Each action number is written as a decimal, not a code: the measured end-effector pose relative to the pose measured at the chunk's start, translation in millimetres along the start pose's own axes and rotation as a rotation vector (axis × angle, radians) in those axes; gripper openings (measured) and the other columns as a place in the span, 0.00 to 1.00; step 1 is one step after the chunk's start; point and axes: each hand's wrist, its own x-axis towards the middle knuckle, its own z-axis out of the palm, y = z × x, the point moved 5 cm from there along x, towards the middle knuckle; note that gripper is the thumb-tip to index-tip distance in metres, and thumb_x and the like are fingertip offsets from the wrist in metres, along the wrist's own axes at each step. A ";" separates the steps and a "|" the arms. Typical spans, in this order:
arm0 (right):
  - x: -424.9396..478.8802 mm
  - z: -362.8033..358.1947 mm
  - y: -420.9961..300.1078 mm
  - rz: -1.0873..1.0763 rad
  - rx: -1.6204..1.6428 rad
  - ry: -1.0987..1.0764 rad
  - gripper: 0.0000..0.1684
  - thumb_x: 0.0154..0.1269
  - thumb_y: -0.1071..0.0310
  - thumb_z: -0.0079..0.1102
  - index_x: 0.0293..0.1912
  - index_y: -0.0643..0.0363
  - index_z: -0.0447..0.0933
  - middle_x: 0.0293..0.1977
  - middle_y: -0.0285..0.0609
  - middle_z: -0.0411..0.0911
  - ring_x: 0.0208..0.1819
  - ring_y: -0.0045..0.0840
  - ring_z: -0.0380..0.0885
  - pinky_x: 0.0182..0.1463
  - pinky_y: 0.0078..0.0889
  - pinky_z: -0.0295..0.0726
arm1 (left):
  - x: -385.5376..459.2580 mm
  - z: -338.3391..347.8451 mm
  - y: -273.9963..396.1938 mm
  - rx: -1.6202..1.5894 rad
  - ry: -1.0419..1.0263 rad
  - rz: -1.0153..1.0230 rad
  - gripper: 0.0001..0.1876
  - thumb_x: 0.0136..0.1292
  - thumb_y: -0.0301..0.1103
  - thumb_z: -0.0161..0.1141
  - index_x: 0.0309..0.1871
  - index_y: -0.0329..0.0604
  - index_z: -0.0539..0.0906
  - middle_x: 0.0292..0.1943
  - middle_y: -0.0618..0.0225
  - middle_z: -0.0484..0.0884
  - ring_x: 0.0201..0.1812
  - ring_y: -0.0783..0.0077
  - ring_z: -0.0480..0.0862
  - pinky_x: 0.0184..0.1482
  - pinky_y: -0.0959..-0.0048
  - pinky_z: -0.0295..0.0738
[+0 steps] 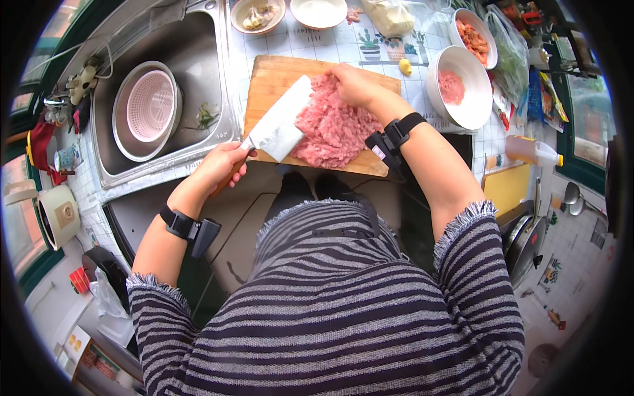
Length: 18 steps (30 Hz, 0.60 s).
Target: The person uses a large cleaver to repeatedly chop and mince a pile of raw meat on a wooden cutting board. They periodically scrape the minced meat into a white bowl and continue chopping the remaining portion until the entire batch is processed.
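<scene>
A mound of minced raw meat lies on a wooden cutting board. My left hand grips the wooden handle of a cleaver, whose broad blade lies against the left side of the meat. At the mound's upper edge is my right hand, its fingers bent down on the meat; whether it pinches any cannot be told. To the right of the board, a deep white bowl holds a small lump of pink minced meat.
Left is a steel sink with a pink colander inside a metal basin. Behind the board stand a bowl with garlic and a white bowl. A bowl of reddish pieces and an oil bottle are at right.
</scene>
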 end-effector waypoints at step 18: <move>-64.6 -64.5 -25.8 -0.074 0.313 0.424 0.14 0.67 0.77 0.48 0.48 0.61 0.79 0.45 0.49 0.78 0.51 0.40 0.75 0.56 0.35 0.74 | 16.1 1.2 10.8 -0.252 -0.169 0.156 0.15 0.74 0.39 0.49 0.47 0.34 0.78 0.17 0.73 0.73 0.14 0.81 0.68 0.16 0.80 0.63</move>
